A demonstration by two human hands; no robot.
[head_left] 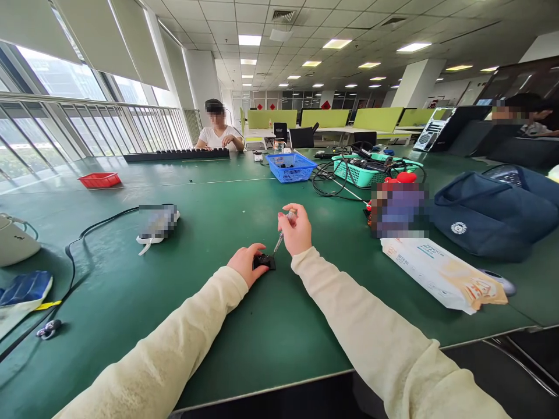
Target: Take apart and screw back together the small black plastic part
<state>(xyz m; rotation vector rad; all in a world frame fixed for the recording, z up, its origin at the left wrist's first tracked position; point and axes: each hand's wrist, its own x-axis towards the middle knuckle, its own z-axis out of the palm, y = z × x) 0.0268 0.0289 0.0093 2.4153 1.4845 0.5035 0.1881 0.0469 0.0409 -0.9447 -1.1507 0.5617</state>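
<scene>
On the green table top (244, 326), my left hand (245, 263) grips a small black part (264, 261), thumb at its near side and fingers at its far side. What kind of part it is I cannot make out. My right hand (297, 230) is closed round the handle of a screwdriver (278, 242), which is tilted with its thin shaft pointing down. The tip is at the right edge of the black part; whether it touches a screw is too small to tell.
Ahead stand a blue basket (292, 169) and a teal basket (362, 174) heaped with black cables. A pack of wipes (437, 273) and a navy bag (498, 215) lie right. Leftward are a red tray (99, 180) and a black cable (72, 267). A person (218, 131) sits across.
</scene>
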